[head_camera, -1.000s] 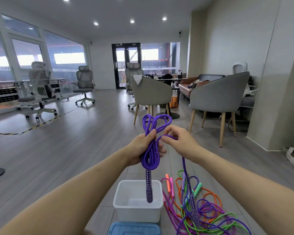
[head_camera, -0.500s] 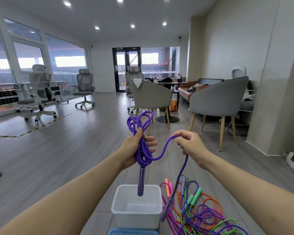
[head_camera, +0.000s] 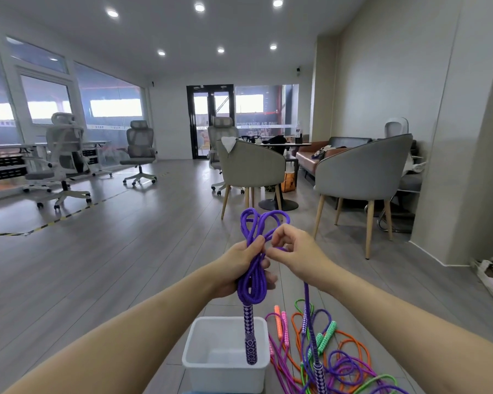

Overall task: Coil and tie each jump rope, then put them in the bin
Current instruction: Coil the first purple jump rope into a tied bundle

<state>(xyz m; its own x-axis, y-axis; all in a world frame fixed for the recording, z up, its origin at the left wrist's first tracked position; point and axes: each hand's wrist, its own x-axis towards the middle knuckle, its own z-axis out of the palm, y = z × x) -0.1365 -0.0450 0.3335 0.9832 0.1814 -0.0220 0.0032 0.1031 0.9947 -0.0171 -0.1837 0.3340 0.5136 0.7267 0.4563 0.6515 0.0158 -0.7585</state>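
My left hand (head_camera: 241, 268) grips a bundle of coiled purple jump rope (head_camera: 254, 268) held upright in front of me, its loops sticking out above the fist. One patterned purple handle (head_camera: 250, 336) hangs down over the white bin (head_camera: 199, 362). My right hand (head_camera: 296, 251) pinches the free strand of the same rope right beside the bundle. That strand drops down to the second handle (head_camera: 319, 376) near the floor. A tangle of orange, green, pink and purple jump ropes (head_camera: 339, 362) lies on the floor to the right of the bin.
Two grey armchairs (head_camera: 362, 177) on wooden legs stand ahead and to the right, near a table and sofa. Office chairs (head_camera: 63, 157) stand at the far left by the windows. A wall corner juts out at the right. Grey plank floor spreads to the left.
My right hand has come back in from the right with the free strand and now sits against the bundle. The bundle has risen slightly in my left hand.
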